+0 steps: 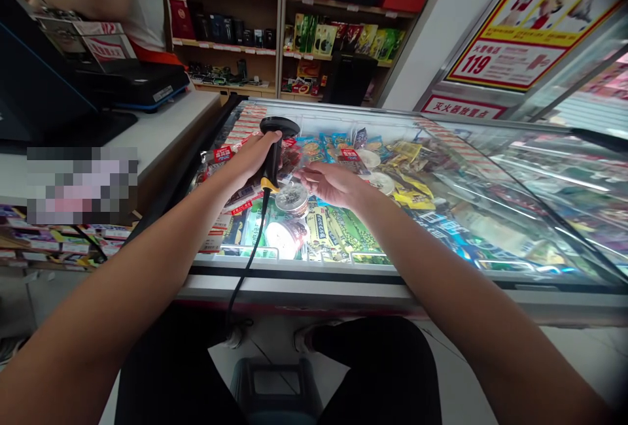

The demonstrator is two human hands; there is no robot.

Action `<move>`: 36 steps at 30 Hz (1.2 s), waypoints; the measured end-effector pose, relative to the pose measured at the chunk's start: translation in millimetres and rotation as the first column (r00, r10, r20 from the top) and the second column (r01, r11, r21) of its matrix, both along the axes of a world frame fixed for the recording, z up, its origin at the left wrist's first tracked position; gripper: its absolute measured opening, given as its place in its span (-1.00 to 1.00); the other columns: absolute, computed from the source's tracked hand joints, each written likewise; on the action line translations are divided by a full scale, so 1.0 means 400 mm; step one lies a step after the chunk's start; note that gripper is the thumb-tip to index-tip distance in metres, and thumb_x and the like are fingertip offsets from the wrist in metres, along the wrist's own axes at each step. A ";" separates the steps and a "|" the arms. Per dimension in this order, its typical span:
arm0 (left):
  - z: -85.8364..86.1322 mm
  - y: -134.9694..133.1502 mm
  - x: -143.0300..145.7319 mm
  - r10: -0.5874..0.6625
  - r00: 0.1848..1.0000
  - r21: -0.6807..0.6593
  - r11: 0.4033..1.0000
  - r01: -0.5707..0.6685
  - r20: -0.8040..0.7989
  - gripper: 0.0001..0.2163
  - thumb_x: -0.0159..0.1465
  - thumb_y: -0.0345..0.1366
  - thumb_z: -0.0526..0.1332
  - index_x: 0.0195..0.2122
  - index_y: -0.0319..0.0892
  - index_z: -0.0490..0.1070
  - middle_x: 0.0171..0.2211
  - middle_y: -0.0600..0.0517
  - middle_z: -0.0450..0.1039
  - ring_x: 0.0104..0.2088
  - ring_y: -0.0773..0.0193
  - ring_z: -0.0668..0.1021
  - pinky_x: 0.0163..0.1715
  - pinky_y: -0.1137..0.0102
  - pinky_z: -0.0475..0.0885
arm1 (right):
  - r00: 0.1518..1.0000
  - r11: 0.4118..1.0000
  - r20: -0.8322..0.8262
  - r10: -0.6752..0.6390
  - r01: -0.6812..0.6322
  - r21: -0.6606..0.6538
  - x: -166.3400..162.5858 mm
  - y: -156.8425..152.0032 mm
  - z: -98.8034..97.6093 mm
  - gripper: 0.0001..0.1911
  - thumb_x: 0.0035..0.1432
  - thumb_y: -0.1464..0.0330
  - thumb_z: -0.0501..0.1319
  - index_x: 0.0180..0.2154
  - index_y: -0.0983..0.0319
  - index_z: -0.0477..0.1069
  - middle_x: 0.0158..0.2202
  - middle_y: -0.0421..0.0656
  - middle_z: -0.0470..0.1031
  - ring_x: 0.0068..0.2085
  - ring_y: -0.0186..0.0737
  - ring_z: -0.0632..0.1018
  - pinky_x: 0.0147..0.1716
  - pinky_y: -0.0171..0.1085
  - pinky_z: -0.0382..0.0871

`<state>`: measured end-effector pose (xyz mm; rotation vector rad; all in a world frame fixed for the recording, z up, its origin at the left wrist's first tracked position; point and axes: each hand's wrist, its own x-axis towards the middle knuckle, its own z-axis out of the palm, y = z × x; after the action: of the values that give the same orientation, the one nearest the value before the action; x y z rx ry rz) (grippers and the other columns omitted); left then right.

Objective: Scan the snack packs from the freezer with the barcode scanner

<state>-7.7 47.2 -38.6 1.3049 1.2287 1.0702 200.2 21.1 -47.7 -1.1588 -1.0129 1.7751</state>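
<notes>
My left hand [252,160] is wrapped round the handle of a black barcode scanner [275,140] with a yellow band, its head pointing away and its black cable [248,261] hanging down toward the floor. My right hand [331,183] hovers just right of the scanner over the freezer's glass lid [490,216], fingers loosely curved and apart, nothing visible in them. Under both hands, beneath the glass, lie round tubs [291,200] and colourful ice-cream packets [338,232].
A white counter [161,127] with a dark screen and a black device stands at left; another person in a white top stands behind it. Shelves of goods [338,36] line the back wall. A yellow poster [534,16] hangs at right. My feet and a small stool [275,386] show below.
</notes>
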 end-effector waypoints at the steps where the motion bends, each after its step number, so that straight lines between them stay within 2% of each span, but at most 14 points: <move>1: 0.003 -0.003 0.002 -0.009 1.000 -0.003 1.000 0.009 0.001 -0.63 0.22 0.13 0.22 -0.37 -0.12 0.46 -0.52 0.00 0.54 -0.58 0.22 0.55 -0.62 0.39 0.39 | 0.999 1.000 0.033 0.012 -0.012 0.008 -0.007 0.002 -0.003 -0.87 0.38 0.43 0.24 -0.28 0.26 0.50 -0.14 -0.01 0.63 -0.39 -0.41 0.54 -0.51 -0.46 0.43; 3: 0.010 -0.010 0.005 -0.037 0.999 0.012 0.999 0.037 -0.006 -0.63 0.24 0.10 0.21 -0.42 -0.13 0.44 -0.54 0.00 0.52 -0.60 0.26 0.52 -0.63 0.42 0.36 | 0.994 0.998 0.112 0.017 -0.023 0.054 -0.017 0.005 -0.009 -0.85 0.33 0.46 0.29 -0.34 0.26 0.52 -0.26 -0.05 0.61 -0.51 -0.44 0.40 -0.61 -0.44 0.30; 5: 0.019 -0.017 0.007 -0.049 0.999 0.017 0.999 0.049 0.000 -0.65 0.26 0.06 0.20 -0.45 -0.13 0.42 -0.57 0.00 0.50 -0.61 0.28 0.51 -0.63 0.43 0.34 | 0.986 0.996 0.167 -0.008 -0.007 0.092 -0.015 0.008 -0.010 -0.82 0.28 0.48 0.30 -0.42 0.25 0.49 -0.37 -0.09 0.56 -0.54 -0.43 0.36 -0.63 -0.41 0.22; 8: 0.031 -0.020 0.009 -0.020 0.999 -0.015 1.000 0.021 0.034 -0.69 0.25 0.02 0.21 -0.43 -0.11 0.40 -0.59 0.01 0.49 -0.61 0.26 0.51 -0.63 0.43 0.34 | 0.960 0.978 0.226 -0.165 0.130 0.160 0.019 0.018 0.000 -0.80 0.22 0.45 0.27 -0.47 0.22 0.42 -0.48 -0.18 0.44 -0.55 -0.39 0.37 -0.62 -0.38 0.21; 11: 0.039 -0.027 0.019 0.002 0.999 0.008 1.000 -0.002 0.045 -0.68 0.24 0.05 0.22 -0.42 -0.12 0.41 -0.58 0.00 0.49 -0.60 0.26 0.51 -0.63 0.43 0.32 | 0.890 0.883 0.214 -0.403 0.317 0.346 0.072 0.034 0.016 -0.82 0.18 0.42 0.22 -0.47 0.18 0.33 -0.51 -0.27 0.31 -0.54 -0.40 0.36 -0.56 -0.39 0.29; 13: 0.044 -0.042 0.034 -0.016 0.997 0.047 0.999 0.013 0.070 -0.66 0.24 0.07 0.22 -0.41 -0.13 0.42 -0.56 0.00 0.50 -0.58 0.27 0.52 -0.60 0.44 0.34 | 0.856 0.811 0.158 -0.493 0.386 0.440 0.102 0.048 0.023 -0.83 0.17 0.40 0.18 -0.47 0.17 0.26 -0.51 -0.30 0.24 -0.55 -0.41 0.32 -0.55 -0.40 0.30; 16: 0.052 -0.080 0.061 -0.150 0.979 0.076 0.987 0.140 0.138 -0.63 0.26 0.08 0.19 -0.38 -0.16 0.46 -0.55 0.00 0.51 -0.55 0.29 0.53 -0.55 0.45 0.38 | 0.818 0.736 0.134 -0.559 0.415 0.535 0.128 0.065 0.026 -0.84 0.18 0.37 0.13 -0.46 0.15 0.22 -0.51 -0.31 0.17 -0.55 -0.41 0.27 -0.54 -0.41 0.29; 18: 0.057 -0.105 0.076 -0.263 0.953 0.081 0.964 0.254 0.148 -0.61 0.28 0.08 0.16 -0.36 -0.18 0.49 -0.56 0.00 0.50 -0.56 0.31 0.52 -0.54 0.45 0.38 | 0.806 0.709 0.141 -0.574 0.404 0.579 0.135 0.071 0.024 -0.84 0.17 0.36 0.12 -0.46 0.15 0.22 -0.52 -0.31 0.17 -0.54 -0.41 0.27 -0.53 -0.41 0.31; 21: 0.061 -0.130 0.086 -0.369 0.922 0.070 0.929 0.363 0.116 -0.61 0.31 0.07 0.16 -0.35 -0.20 0.49 -0.55 -0.01 0.51 -0.56 0.32 0.52 -0.54 0.46 0.38 | 0.813 0.701 0.134 -0.567 0.391 0.596 0.140 0.077 0.018 -0.86 0.14 0.35 0.15 -0.47 0.15 0.25 -0.51 -0.30 0.17 -0.53 -0.40 0.29 -0.50 -0.40 0.34; 25: 0.061 -0.143 0.089 -0.426 0.898 0.033 0.905 0.425 0.112 -0.59 0.33 0.08 0.16 -0.37 -0.19 0.47 -0.53 -0.02 0.52 -0.54 0.31 0.54 -0.52 0.45 0.40 | 0.787 0.702 0.200 -0.583 0.366 0.610 0.146 0.084 0.014 -0.88 0.11 0.32 0.14 -0.46 0.14 0.25 -0.50 -0.30 0.19 -0.52 -0.39 0.32 -0.50 -0.39 0.34; 30: 0.065 -0.150 0.088 -0.432 0.895 0.043 0.902 0.430 0.111 -0.58 0.33 0.11 0.16 -0.37 -0.19 0.47 -0.52 -0.02 0.52 -0.53 0.31 0.53 -0.52 0.44 0.38 | 0.768 0.703 0.233 -0.596 0.359 0.614 0.149 0.088 0.016 -0.91 0.07 0.35 0.13 -0.47 0.14 0.25 -0.51 -0.28 0.21 -0.50 -0.34 0.33 -0.52 -0.36 0.31; 36: 0.076 -0.149 0.082 -0.415 0.902 0.062 0.910 0.411 0.116 -0.61 0.33 0.08 0.16 -0.30 -0.18 0.47 -0.51 0.02 0.50 -0.53 0.32 0.52 -0.50 0.45 0.38 | 0.757 0.701 0.227 -0.612 0.387 0.600 0.147 0.078 0.024 -0.84 0.11 0.36 0.13 -0.50 0.14 0.20 -0.49 -0.25 0.21 -0.47 -0.33 0.32 -0.51 -0.36 0.33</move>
<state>25.3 -12.6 -8.1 1.4230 0.7903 0.8525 259.1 52.3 -38.1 -1.3132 -1.1662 0.7394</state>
